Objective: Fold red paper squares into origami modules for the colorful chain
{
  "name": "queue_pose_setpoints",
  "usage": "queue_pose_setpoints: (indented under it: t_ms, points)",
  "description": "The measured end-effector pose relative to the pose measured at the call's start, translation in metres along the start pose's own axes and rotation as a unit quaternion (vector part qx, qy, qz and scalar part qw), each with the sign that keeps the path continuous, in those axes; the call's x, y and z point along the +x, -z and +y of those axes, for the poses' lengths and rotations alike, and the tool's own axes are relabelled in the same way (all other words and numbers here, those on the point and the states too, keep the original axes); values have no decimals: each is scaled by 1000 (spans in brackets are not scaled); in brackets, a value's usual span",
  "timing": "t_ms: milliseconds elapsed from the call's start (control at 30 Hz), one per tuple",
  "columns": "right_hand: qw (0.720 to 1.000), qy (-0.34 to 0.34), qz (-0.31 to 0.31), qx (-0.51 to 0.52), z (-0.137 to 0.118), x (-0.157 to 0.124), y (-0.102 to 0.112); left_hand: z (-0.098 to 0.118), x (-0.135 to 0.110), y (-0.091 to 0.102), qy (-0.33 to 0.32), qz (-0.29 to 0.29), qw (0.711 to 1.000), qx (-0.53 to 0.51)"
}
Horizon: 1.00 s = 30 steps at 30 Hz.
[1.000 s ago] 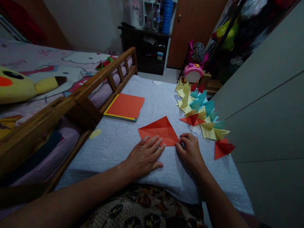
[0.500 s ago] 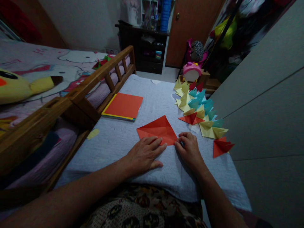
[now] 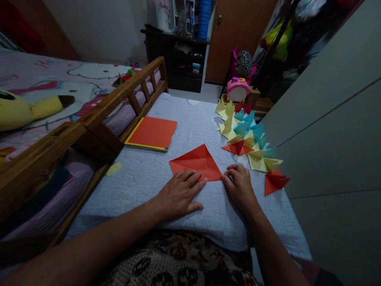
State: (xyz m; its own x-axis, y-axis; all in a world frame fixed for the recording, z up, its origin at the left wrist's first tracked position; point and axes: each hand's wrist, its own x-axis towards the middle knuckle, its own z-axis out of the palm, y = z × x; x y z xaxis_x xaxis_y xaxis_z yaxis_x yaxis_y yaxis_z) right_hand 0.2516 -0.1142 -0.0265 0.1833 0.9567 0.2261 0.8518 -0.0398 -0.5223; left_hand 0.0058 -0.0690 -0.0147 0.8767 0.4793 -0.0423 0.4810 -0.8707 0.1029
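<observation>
A red sheet of paper folded into a triangle (image 3: 198,161) lies on the grey-blue mattress (image 3: 178,198) in front of me. My left hand (image 3: 178,192) rests flat on its near edge, fingers stretched out and pressing the paper down. My right hand (image 3: 239,186) has its fingers curled, with the fingertips pinching at the triangle's right corner. A stack of square coloured sheets (image 3: 152,133), red on top, lies to the left beside the wooden bed rail.
A row of folded yellow, blue and red paper pieces (image 3: 247,139) runs along the right, against a grey cabinet wall (image 3: 327,131). A wooden bed rail (image 3: 98,119) borders the left, with a yellow plush toy (image 3: 26,109) beyond. A dark shelf and door stand behind.
The hands and folded paper stay almost the same. The view has drifted slightly, and my right fingertips have shifted a little along the triangle's corner.
</observation>
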Motion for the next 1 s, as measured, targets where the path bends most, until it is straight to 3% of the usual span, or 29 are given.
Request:
queue_pose_setpoints:
  t_ms: [167, 267, 400, 467, 700, 1000]
  points:
    - [999, 9, 36, 30, 0, -3, 7, 1, 0, 1, 3, 4, 1000, 2]
    - [995, 59, 62, 47, -13, -14, 14, 1, 0, 0, 6, 7, 1000, 0]
    - [978, 207, -18, 33, -35, -36, 13, 1, -1, -3, 2, 20, 1000, -3]
    - [968, 243, -57, 0, -41, -44, 9, 1, -1, -5, 0, 23, 1000, -3]
    - [962, 214, -148, -89, -39, -50, 4, 0, -1, -7, 0, 32, 999, -12]
    - [957, 196, -184, -109, -35, -50, 9, 1, -1, -5, 1, 29, 999, -22]
